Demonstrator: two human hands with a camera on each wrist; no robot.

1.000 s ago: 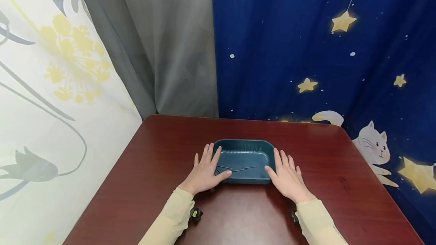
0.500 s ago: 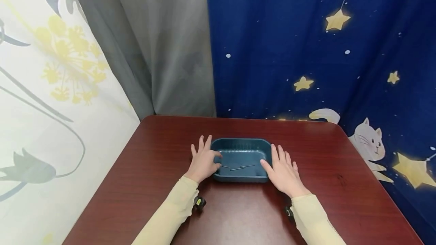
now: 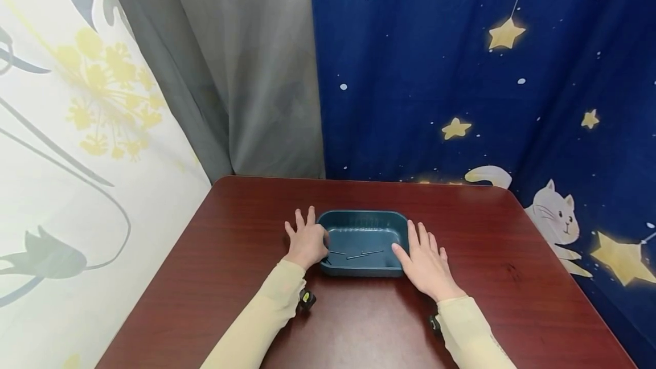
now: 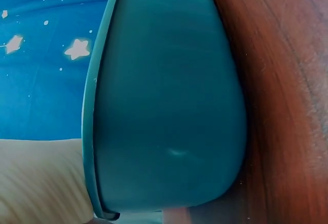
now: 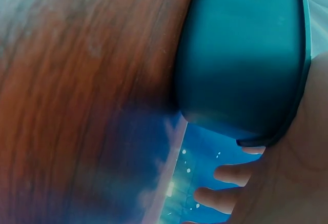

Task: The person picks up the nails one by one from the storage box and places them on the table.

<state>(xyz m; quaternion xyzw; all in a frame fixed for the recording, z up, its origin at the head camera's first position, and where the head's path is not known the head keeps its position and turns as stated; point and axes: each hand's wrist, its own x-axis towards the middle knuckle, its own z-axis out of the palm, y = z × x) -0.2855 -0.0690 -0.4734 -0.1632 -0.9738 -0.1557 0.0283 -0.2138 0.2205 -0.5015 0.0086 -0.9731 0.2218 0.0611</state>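
Flanking a smooth, round-cornered teal tray [image 3: 363,271]: hands [image 3: 308,245] [image 3: 428,268]

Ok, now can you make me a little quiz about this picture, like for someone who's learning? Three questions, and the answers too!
1. What lies in the tray?
a) Toy cars
b) Thin rods
c) Spoons

2. True or false: the right hand is curled into a tight fist.

3. Fill the gap: the blue curtain has a cat and yellow ____ on it.

Key:
1. b
2. False: its fingers are stretched out.
3. stars
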